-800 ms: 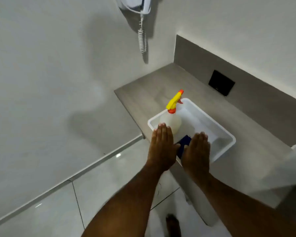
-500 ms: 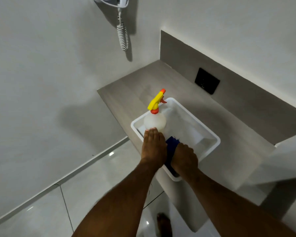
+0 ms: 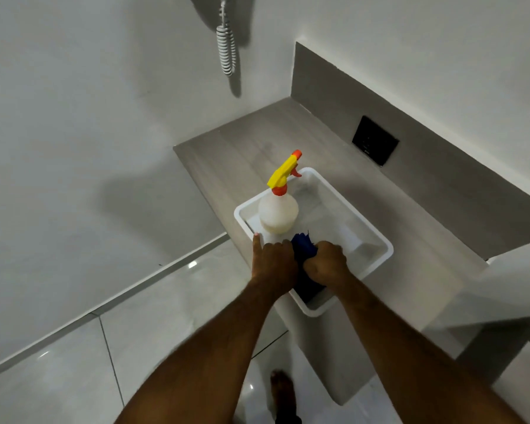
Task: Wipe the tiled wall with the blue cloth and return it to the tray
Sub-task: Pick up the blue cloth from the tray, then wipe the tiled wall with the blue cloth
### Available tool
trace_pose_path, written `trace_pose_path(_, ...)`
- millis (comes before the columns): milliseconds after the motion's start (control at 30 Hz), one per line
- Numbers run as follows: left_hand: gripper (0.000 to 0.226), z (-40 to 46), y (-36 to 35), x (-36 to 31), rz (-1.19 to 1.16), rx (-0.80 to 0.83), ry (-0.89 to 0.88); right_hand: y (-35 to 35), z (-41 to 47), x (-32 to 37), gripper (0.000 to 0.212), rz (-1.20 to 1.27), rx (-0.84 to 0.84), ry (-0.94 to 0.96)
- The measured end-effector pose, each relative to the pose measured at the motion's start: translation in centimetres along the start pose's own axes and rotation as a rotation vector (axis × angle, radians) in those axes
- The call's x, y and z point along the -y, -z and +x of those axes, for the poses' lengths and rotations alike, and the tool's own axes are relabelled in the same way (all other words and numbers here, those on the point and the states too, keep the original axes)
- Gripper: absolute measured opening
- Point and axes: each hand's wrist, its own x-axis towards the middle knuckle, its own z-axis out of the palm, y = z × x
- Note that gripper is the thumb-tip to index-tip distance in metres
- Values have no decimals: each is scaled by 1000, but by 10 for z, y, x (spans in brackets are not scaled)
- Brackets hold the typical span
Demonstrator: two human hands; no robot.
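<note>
A deep blue cloth [image 3: 303, 249] is seen in a white tray [image 3: 377, 240]. A translucent whitish bottle [image 3: 277, 214] is topped by a yellow sprayer with orange collar and nozzle. The surface [image 3: 236, 148] is coloured a streaked grey-brown. A black plate [image 3: 375, 140] is set in the grey-brown panel. The floor tiles [image 3: 58, 362] are glossy pale grey.

Tray [image 3: 377, 237] sat on the counter [image 3: 242, 142], near its front edge. Spray bottle [image 3: 277, 214] stood in the tray's left corner, cloth [image 3: 303, 249] just in front of it, between both hands.
</note>
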Motion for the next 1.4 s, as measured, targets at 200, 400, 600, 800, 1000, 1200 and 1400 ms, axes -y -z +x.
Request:
trace_pose_path(200,21,-32,52,60,-565,-231,-259,4,-65,33,36,248,-142,274)
trace_pose_path(400,21,-98,68,164,-787,-231,-18,-50,-118,108,38,364,-138,518)
trace_pose_path(600,18,-147,-25,266,-836,-167,262,-191,-83,118,30,229,27,485)
trace_pose_path(800,70,-157,-248,336,-459,183,467,-374,28,39,28,88,161,298)
trace_pose_path(1000,107,-145,-492,390,-79,410,432,-560,158,-75,20,-151,306,221)
trace_pose_path(1200,132,-138,-667,430,-25,482,460,-712,252,-141,19,-345,531,298)
trace_pose_path(1400,157,-136,-736,474,-79,450,554,-773,286,-172,61,-489,50,667)
